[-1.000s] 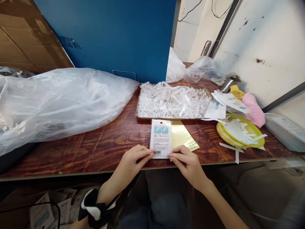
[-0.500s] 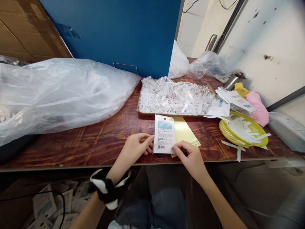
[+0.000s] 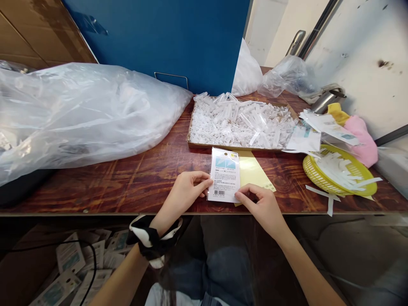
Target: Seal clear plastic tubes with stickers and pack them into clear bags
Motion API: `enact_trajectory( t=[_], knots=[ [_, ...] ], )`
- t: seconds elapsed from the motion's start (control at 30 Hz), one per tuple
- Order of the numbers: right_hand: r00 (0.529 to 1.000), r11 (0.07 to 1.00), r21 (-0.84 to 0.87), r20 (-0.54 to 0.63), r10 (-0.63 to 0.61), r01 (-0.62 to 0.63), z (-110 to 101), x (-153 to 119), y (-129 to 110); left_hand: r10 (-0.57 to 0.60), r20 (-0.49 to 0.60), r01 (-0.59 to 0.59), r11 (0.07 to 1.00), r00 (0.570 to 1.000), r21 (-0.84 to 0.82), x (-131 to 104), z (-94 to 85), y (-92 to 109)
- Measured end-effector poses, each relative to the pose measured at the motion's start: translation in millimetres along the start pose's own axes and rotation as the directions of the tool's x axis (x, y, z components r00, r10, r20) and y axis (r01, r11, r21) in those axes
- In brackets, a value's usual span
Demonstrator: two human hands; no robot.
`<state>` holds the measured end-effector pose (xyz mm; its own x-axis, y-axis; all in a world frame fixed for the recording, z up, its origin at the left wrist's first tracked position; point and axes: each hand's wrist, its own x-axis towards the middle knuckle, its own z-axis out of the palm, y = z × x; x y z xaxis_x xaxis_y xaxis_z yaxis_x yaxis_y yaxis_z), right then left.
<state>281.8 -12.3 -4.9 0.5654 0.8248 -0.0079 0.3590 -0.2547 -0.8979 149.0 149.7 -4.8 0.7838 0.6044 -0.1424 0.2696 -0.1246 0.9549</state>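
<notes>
A white printed packet (image 3: pixel 225 175) with a hang hole, two blue pictures and a barcode rests near the table's front edge. My left hand (image 3: pixel 190 190) is closed at its left edge, thumb and fingers pinching the clear margin. At the lower right corner, my right hand (image 3: pixel 259 204) is closed too, with thumb and forefinger on the packet. A pale yellow sheet of stickers (image 3: pixel 255 171) lies partly beneath the packet, to its right.
Behind the packet stands a shallow cardboard tray (image 3: pixel 204 146) heaped with small clear plastic pieces. A yellow basket (image 3: pixel 314 174) of white strips is at right, loose strips beside it. A large plastic bag (image 3: pixel 95 114) covers the left side. Below left lie several printed packets (image 3: pixel 70 253).
The whole view has shifted slightly as my head moved. Both hands keep their places on the packet, with little visible change in their grip.
</notes>
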Motion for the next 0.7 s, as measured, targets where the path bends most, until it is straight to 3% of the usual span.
enact_trajectory(
  t=[0.17,0.37,0.7],
  knots=[
    [0.999,0.999,-0.027,0.010,0.035,-0.035,0.0,2.9,-3.3,0.005,0.020,-0.005,1.000,1.000,0.019,-0.9,-2.2,5.7],
    [0.998,0.997,-0.049,0.013,0.054,-0.053,-0.6,2.9,-3.6,-0.072,0.057,0.074,0.997,0.996,-0.031,-1.2,-2.3,4.8],
    [0.997,0.993,-0.094,0.014,0.070,-0.068,0.7,5.6,-4.4,-0.017,0.071,0.015,1.000,0.997,0.027,-5.9,-0.3,0.0]
  ],
)
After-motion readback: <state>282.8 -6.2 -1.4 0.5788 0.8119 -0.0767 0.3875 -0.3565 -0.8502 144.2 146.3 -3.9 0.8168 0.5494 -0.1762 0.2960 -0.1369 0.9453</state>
